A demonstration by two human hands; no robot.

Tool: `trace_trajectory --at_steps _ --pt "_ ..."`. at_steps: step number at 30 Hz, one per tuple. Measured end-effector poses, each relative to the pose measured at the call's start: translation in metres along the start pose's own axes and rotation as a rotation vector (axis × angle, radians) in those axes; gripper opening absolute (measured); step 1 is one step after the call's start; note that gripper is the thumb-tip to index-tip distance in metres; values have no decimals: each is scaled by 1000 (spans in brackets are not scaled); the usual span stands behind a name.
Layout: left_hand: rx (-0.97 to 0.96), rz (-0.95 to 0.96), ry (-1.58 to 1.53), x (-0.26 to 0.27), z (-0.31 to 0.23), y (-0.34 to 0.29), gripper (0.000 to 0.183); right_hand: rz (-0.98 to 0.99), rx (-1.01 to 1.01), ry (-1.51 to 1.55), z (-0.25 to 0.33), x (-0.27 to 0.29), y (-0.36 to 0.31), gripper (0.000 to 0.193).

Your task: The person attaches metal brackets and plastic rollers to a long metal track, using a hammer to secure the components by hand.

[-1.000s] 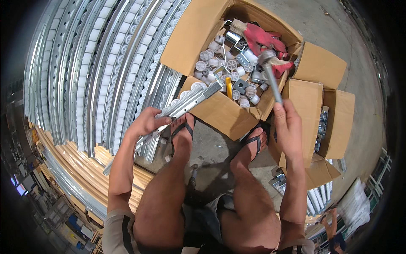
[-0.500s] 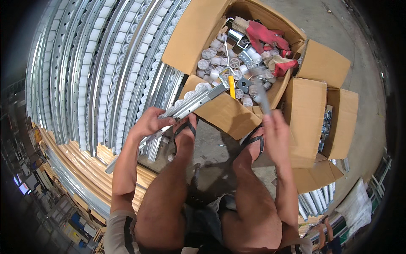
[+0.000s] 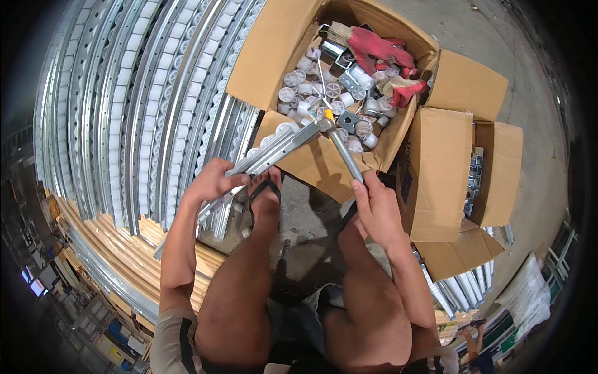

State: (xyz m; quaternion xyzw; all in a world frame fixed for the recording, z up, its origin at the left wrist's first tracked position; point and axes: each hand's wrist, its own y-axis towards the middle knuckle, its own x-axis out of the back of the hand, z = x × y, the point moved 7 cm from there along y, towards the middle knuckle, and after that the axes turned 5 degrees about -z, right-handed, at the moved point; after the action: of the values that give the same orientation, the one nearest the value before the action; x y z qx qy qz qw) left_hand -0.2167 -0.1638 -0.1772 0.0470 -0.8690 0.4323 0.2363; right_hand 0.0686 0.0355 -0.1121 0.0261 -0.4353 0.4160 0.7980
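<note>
Silvery metal rail (image 3: pixel 274 151) with a slotted channel slants up and to the right from the left hand (image 3: pixel 215 181), whose fingers (image 3: pixel 237 181) are closed around its lower part. The rail's upper end reaches over the front flap of an open cardboard box (image 3: pixel 261 59). From the other side, the right hand (image 3: pixel 380 212) holds a metal hammer (image 3: pixel 346 154), fingers wrapped around the lower handle. The hammer head is at the rail's upper end; whether they touch, I cannot tell. White plastic wheels (image 3: pixel 332 91) and small metal parts fill much of the box, with red-and-cream gloves (image 3: pixel 381 50) on top at the far right. Long roller tracks (image 3: pixel 149 93) stand in rows to the left. A second cardboard box (image 3: pixel 441 181) sits to the right. Below, sandalled feet (image 3: pixel 266 202) rest on the grey floor (image 3: pixel 305 221).
</note>
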Motion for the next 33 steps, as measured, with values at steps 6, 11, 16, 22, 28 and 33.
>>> trace_trajectory --at_steps 6,11,16,22,28,33 --pt "-76 -85 -123 -5 -7 -4 37 -222 -185 299 -21 25 -7 28" --pt "-42 -40 -56 1 -4 -2 40 -201 -267 506 -27 16 -9 31" --pt "-58 -51 -110 -1 -2 -1 42 -14 -15 166 -11 1 1 30" --pt "-38 -12 -43 -5 -5 4 37 -107 -131 197 -20 15 -1 32" --pt "-76 -23 -82 -5 -6 4 39 -170 -306 495 -30 35 3 31" --pt "-59 -76 -57 -3 1 1 46 9 -115 199 -25 22 2 29"
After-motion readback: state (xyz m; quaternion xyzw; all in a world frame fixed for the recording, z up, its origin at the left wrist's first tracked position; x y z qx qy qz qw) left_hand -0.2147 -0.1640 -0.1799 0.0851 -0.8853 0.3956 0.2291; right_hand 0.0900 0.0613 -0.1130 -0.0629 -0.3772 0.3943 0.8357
